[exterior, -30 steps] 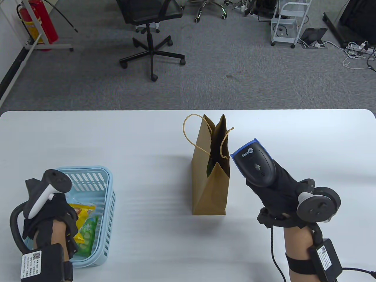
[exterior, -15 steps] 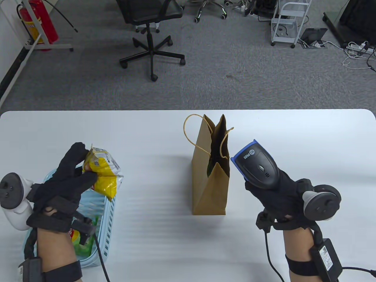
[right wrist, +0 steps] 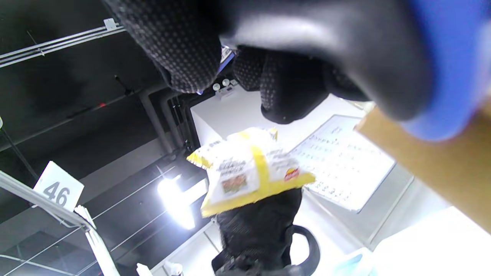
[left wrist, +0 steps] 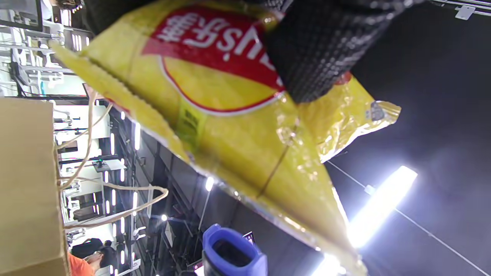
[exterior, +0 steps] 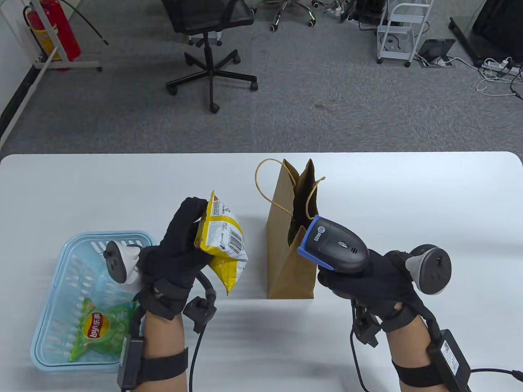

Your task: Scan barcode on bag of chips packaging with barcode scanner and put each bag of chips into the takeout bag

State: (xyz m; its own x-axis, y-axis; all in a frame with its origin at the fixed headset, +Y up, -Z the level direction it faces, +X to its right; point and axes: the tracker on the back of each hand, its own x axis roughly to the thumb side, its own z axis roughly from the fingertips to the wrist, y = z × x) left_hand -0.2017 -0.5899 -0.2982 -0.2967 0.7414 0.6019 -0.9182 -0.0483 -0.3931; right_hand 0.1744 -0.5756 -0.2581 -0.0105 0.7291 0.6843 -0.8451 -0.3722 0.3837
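My left hand (exterior: 179, 249) holds a yellow chip bag (exterior: 222, 241) up above the table, its white back with the barcode turned to the right. The same yellow chip bag (left wrist: 238, 126) fills the left wrist view, pinched by a gloved finger. My right hand (exterior: 367, 281) grips a black and blue barcode scanner (exterior: 333, 245), its blue nose pointing left toward the chip bag. Between them stands the brown paper takeout bag (exterior: 292, 245), upright and open at the top, with something green inside. The right wrist view shows the yellow chip bag (right wrist: 249, 168) ahead of the scanner.
A light blue basket (exterior: 61, 294) sits at the front left with a green chip bag (exterior: 100, 330) in it. Past the table's far edge are an office chair (exterior: 208, 24), a red fire extinguisher (exterior: 59, 28) and a white cart (exterior: 400, 28).
My left hand lifted the yellow chip bag out of the basket and carried it right, toward the takeout bag. My right hand swung the scanner left and lower, toward the chip bag.
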